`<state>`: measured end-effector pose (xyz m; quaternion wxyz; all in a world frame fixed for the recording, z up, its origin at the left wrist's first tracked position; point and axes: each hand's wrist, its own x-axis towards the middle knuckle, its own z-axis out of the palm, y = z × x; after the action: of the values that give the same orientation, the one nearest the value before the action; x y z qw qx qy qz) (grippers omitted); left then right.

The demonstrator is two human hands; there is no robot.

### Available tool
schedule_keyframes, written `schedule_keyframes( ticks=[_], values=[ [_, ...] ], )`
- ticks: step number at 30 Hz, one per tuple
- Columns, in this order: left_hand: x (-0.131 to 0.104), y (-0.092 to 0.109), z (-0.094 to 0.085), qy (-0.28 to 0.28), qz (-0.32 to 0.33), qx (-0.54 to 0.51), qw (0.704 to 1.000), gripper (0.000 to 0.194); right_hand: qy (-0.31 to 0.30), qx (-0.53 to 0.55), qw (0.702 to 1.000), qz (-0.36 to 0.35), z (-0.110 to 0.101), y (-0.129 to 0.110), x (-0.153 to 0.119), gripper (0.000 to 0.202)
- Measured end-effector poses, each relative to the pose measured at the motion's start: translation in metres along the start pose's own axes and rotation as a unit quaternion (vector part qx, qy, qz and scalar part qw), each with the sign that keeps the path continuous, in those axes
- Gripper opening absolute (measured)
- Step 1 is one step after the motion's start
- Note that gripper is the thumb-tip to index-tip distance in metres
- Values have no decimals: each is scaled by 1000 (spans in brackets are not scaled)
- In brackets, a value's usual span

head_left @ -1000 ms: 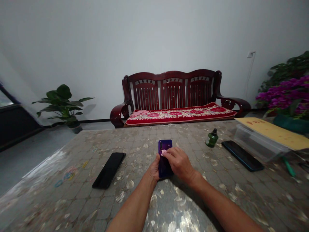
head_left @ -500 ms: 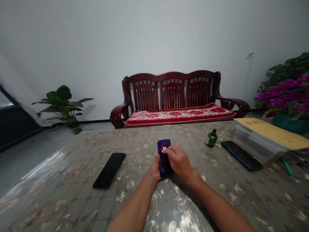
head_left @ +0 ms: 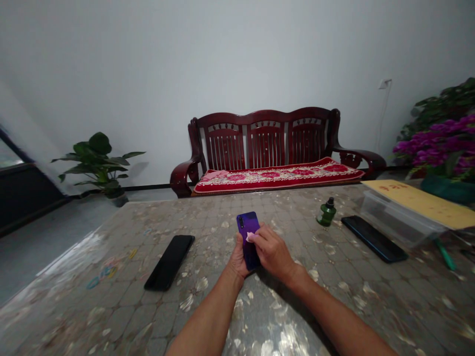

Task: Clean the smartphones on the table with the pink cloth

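A purple smartphone (head_left: 248, 222) is held back side up over the table, its camera strip at the upper left. My left hand (head_left: 239, 259) is closed around its left and lower edge, with the thumb along the side. Between the fingertips of my right hand (head_left: 273, 252) is a small pink cloth (head_left: 251, 238), pressed against the phone's back. Part of the cloth is hidden by the fingers. To the left lies a black smartphone (head_left: 169, 263), screen up. Over on the right are another dark smartphone (head_left: 374, 239) and a small green bottle (head_left: 326, 212) with a black cap.
A clear plastic box (head_left: 403, 222) with a yellow envelope (head_left: 423, 201) on top stands at the right, near a green-handled tool (head_left: 444, 254). Colourful rubber bands (head_left: 107, 271) lie at the left. Behind the patterned table (head_left: 122, 316) is a wooden bench (head_left: 265, 141).
The purple phone has shifted slightly left and tilted, and its back looks brighter. My right hand has slid the pink cloth a little down the phone's back.
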<state>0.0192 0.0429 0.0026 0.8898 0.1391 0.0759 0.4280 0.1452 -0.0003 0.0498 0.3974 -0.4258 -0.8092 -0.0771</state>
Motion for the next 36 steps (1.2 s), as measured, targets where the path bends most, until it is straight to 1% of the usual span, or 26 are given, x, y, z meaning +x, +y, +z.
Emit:
schedule_keyframes(
  ticks=[3, 5, 7, 9, 13, 14, 16, 18, 20, 24, 27, 29, 32, 34, 36],
  values=[
    [1, 1, 3, -14, 47, 30, 998, 56, -34, 18, 998, -45, 2, -4, -5, 23],
    [1, 2, 3, -13, 67, 32, 997, 57, -36, 12, 999, -29, 2, -3, -7, 23],
    [2, 4, 3, -9, 75, 13, 997, 61, -16, -2, 1000, 16, 1, -2, -7, 23],
    [3, 6, 3, -2, 79, -10, 997, 64, 1, -5, 999, 39, 1, -1, -8, 23],
    [4, 9, 7, 15, 116, -33, 993, 61, -25, 29, 999, -7, 2, -6, -12, 25],
    [4, 10, 8, 19, 129, -37, 991, 62, -25, 38, 999, -7, 2, -6, -13, 26],
    [4, 12, 11, 26, 144, -46, 988, 64, 2, 53, 998, 27, 2, -5, -15, 27],
    [4, 14, 14, 35, 147, -56, 987, 66, 46, 68, 994, 76, 2, -1, -16, 28],
    [4, 16, 15, 49, 149, -69, 985, 66, 88, 90, 986, 106, 3, 2, -16, 27],
    [6, 17, 18, 77, 148, -98, 981, 69, 139, 129, 975, 117, 7, 1, -15, 24],
    [7, 17, 19, 99, 142, -113, 978, 71, 150, 137, 974, 104, 10, -7, -14, 25],
    [7, 17, 19, 116, 137, -123, 976, 70, 151, 134, 976, 81, 11, -12, -13, 24],
    [8, 17, 17, 135, 130, -124, 974, 68, 137, 129, 981, 46, 11, -17, -12, 22],
    [8, 17, 16, 133, 128, -118, 976, 67, 131, 123, 983, 43, 11, -16, -11, 22],
    [9, 17, 15, 127, 131, -117, 976, 65, 138, 112, 982, 58, 10, -12, -11, 23]
  ],
)
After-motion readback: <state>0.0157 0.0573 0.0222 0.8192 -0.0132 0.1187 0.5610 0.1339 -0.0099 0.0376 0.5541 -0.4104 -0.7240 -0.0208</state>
